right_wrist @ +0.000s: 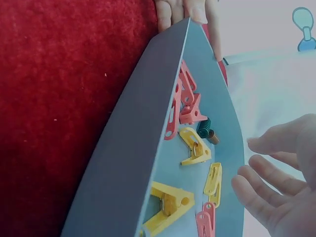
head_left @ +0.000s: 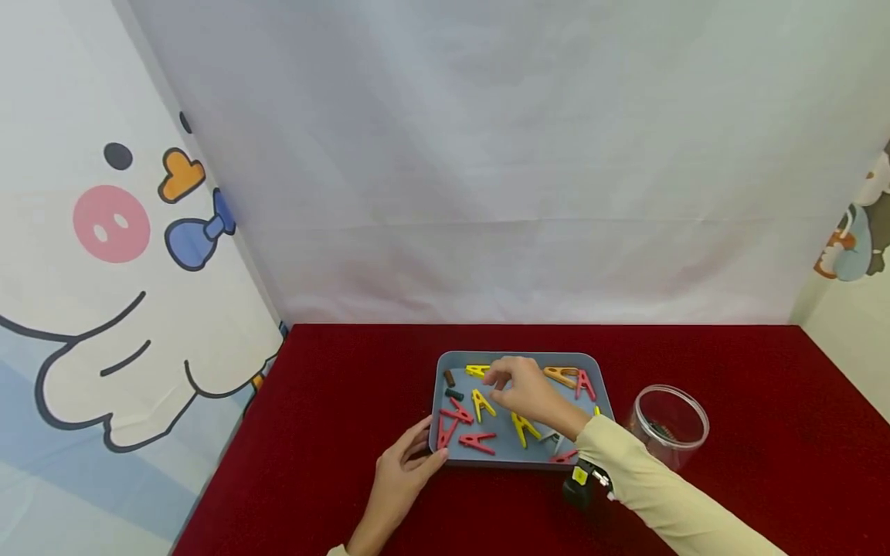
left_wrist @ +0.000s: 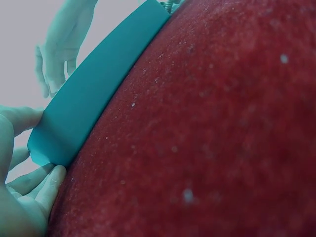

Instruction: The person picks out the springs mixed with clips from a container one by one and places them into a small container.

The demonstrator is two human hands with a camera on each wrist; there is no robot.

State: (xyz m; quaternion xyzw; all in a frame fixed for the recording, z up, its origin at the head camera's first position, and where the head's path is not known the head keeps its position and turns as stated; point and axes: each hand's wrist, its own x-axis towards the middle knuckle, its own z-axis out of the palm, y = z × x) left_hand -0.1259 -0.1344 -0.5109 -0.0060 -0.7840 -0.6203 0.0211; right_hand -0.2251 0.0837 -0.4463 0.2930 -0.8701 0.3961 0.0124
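Note:
A shallow grey-blue tray (head_left: 514, 465) lies on the red cloth and holds several plastic clips. My left hand (head_left: 399, 475) grips its near left corner, thumb at the front and fingers along the left side. Above the tray hovers my right hand (head_left: 524, 390), fingers loosely bent and holding nothing. Under and around it lie yellow clips (head_left: 483, 405), red clips (head_left: 477, 442) and an orange clip (head_left: 559, 376). By the left wall sit a small dark green ribbed piece (right_wrist: 204, 127) and a brown one (right_wrist: 213, 137). The right forearm hides part of the tray's right side.
A clear round plastic jar (head_left: 669, 425) with small things at its bottom stands right of the tray, close to the right sleeve (head_left: 647, 479). Behind the red tablecloth (head_left: 361, 371) hangs a white curtain (head_left: 521, 193); a cartoon-printed sheet (head_left: 104, 309) is at left.

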